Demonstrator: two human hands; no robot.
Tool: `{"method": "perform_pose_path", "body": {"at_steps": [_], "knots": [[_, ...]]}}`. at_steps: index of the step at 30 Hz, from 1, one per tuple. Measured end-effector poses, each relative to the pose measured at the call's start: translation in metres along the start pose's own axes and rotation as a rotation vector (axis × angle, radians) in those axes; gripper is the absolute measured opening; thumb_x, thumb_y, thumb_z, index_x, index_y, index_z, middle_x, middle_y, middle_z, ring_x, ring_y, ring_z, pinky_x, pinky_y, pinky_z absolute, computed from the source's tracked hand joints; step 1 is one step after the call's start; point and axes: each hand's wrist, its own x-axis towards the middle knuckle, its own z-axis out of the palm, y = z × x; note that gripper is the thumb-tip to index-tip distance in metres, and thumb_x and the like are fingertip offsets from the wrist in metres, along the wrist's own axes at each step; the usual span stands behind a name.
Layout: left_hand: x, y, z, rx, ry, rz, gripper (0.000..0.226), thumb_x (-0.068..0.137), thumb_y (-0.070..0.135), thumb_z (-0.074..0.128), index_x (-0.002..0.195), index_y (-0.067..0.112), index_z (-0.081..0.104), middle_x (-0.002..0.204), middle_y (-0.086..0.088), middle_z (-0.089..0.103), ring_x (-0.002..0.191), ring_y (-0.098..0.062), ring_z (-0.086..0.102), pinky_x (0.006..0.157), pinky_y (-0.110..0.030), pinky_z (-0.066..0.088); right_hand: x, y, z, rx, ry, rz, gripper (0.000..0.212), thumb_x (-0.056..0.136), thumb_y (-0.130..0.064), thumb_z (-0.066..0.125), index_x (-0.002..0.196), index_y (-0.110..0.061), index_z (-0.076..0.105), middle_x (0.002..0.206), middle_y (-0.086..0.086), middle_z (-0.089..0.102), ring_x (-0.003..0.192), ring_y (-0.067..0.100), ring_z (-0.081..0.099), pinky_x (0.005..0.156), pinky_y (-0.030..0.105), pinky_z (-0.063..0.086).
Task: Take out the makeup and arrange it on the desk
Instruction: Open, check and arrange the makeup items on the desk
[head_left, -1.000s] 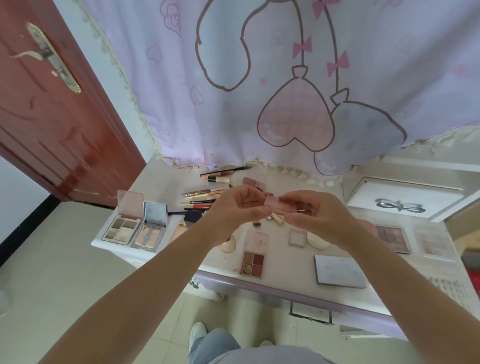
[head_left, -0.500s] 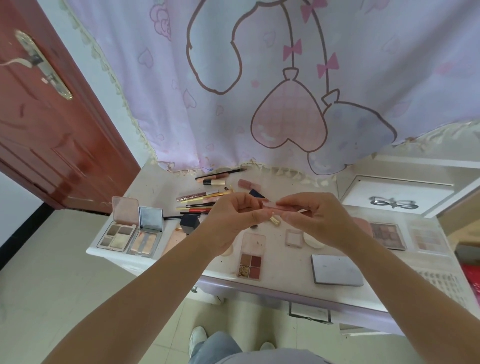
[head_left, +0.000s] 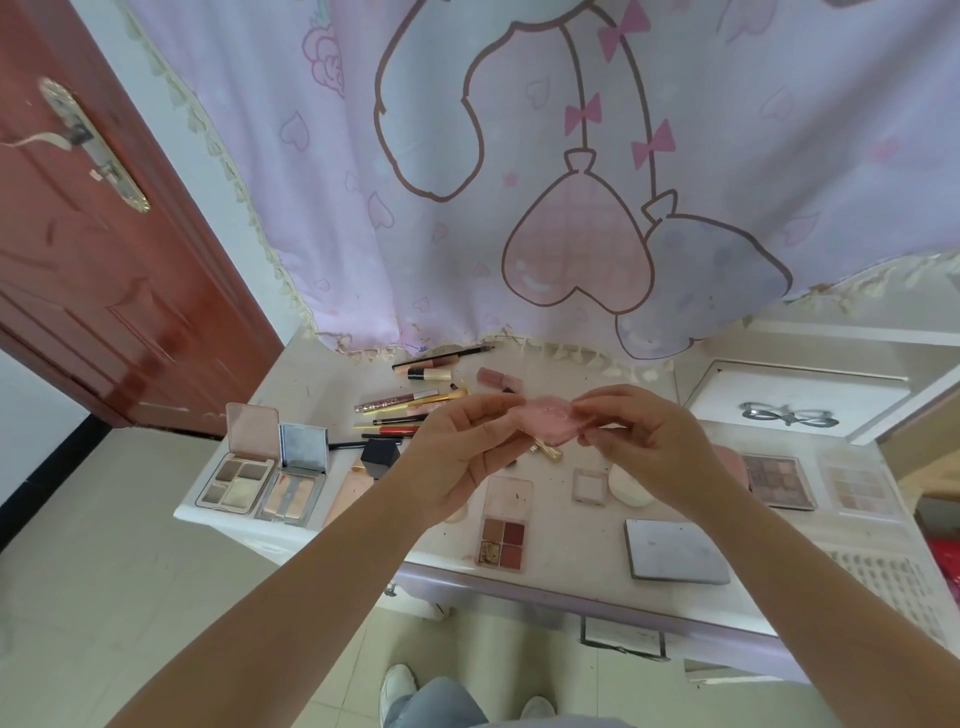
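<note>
While held, pink compact (head_left: 548, 423) btwn both grips

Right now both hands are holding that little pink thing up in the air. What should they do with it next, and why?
Probably lower the pink case onto a bare patch of the desk, near the small square compact. The left hand and right hand both pinch it above the desk, while the other makeup already lies spread out, and that spot looks free.

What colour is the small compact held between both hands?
Pale pink, slightly glossy: the compact, pinched by the left hand and right hand, shows best in the head view.
</note>
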Motion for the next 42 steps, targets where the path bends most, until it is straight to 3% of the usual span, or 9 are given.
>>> {"method": "perform_pose_path", "body": {"at_steps": [5, 9, 12, 21, 24, 29, 33, 37, 42], "knots": [[0.006, -0.006, 0.006, 0.035, 0.173, 0.068, 0.023, 0.087, -0.01, 0.046, 0.081, 0.007, 0.06, 0.064, 0.0, 0.07, 0.059, -0.008, 0.068, 0.06, -0.018, 0.057, 0.004, 0.007, 0.009, -0.206, 0.177, -0.153, 0.024, 0.073, -0.002, 0.062, 0.095, 0.003, 0.07, 0.088, -0.011, 0.054, 0.086, -0.019, 0.054, 0.075, -0.003, 0.043], [0.007, -0.009, 0.01, 0.266, 0.204, 0.15, 0.033, 0.081, -0.011, 0.056, 0.093, 0.02, 0.059, 0.088, 0.006, 0.07, 0.076, -0.004, 0.064, 0.074, -0.022, 0.051, 0.007, 0.006, 0.014, -0.237, 0.236, -0.222, 0.026, 0.072, -0.01, 0.062, 0.091, 0.004, 0.07, 0.088, 0.0, 0.054, 0.084, -0.015, 0.054, 0.075, -0.002, 0.044], [0.011, -0.004, 0.006, 0.222, 0.184, 0.102, 0.039, 0.083, -0.011, 0.054, 0.12, 0.001, 0.054, 0.117, -0.012, 0.059, 0.092, -0.018, 0.061, 0.077, -0.022, 0.055, 0.008, 0.001, 0.01, -0.341, 0.162, -0.333, 0.026, 0.075, -0.013, 0.056, 0.092, 0.001, 0.069, 0.087, 0.009, 0.056, 0.078, 0.003, 0.054, 0.076, -0.003, 0.043], [0.017, 0.005, 0.003, 0.24, 0.103, 0.046, 0.053, 0.081, 0.01, 0.063, 0.128, -0.008, 0.046, 0.128, -0.021, 0.054, 0.103, -0.023, 0.06, 0.087, -0.022, 0.052, 0.02, -0.007, -0.007, -0.677, 0.107, -0.601, 0.026, 0.087, -0.014, 0.049, 0.088, 0.004, 0.068, 0.082, 0.017, 0.065, 0.074, 0.015, 0.053, 0.072, 0.016, 0.046], [0.013, -0.004, 0.004, 0.372, 0.094, 0.071, 0.071, 0.066, 0.02, 0.077, 0.128, 0.001, 0.049, 0.123, -0.013, 0.06, 0.114, -0.02, 0.058, 0.099, -0.028, 0.046, 0.018, -0.004, -0.004, -0.734, 0.118, -0.612, 0.038, 0.095, -0.022, 0.038, 0.083, 0.0, 0.067, 0.074, 0.011, 0.062, 0.054, 0.017, 0.054, 0.049, 0.019, 0.047], [0.012, -0.008, 0.004, 0.362, 0.122, 0.109, 0.025, 0.079, -0.005, 0.062, 0.097, 0.013, 0.064, 0.084, 0.006, 0.072, 0.078, 0.0, 0.068, 0.069, -0.011, 0.053, 0.016, 0.002, 0.001, -0.71, 0.119, -0.678, 0.02, 0.095, -0.026, 0.039, 0.096, -0.013, 0.054, 0.069, 0.008, 0.06, 0.057, 0.012, 0.049, 0.051, 0.017, 0.044], [0.01, -0.004, 0.0, 0.378, 0.083, 0.17, 0.031, 0.077, -0.011, 0.06, 0.097, 0.013, 0.062, 0.084, 0.005, 0.07, 0.078, -0.002, 0.068, 0.07, -0.012, 0.054, 0.019, 0.005, -0.003, -0.491, 0.016, -0.561, 0.029, 0.088, -0.046, 0.048, 0.098, -0.021, 0.057, 0.081, 0.004, 0.063, 0.077, 0.007, 0.049, 0.072, 0.013, 0.041], [0.005, -0.003, -0.001, 0.431, 0.004, 0.23, 0.043, 0.071, -0.019, 0.063, 0.099, 0.013, 0.061, 0.08, 0.01, 0.071, 0.079, 0.002, 0.068, 0.069, -0.014, 0.054, 0.015, -0.014, -0.009, -0.146, -0.231, -0.101, 0.031, 0.058, -0.056, 0.063, 0.086, -0.045, 0.059, 0.108, -0.026, 0.052, 0.099, -0.012, 0.053, 0.086, 0.006, 0.044], [0.001, -0.009, -0.002, 0.557, -0.054, 0.229, 0.046, 0.052, 0.006, 0.075, 0.094, 0.019, 0.063, 0.081, 0.015, 0.073, 0.083, 0.001, 0.068, 0.076, -0.013, 0.053, 0.008, -0.016, -0.005, -0.063, -0.236, 0.008, 0.03, 0.048, -0.048, 0.06, 0.076, -0.041, 0.056, 0.087, -0.012, 0.065, 0.084, -0.004, 0.063, 0.079, 0.009, 0.05]]}}
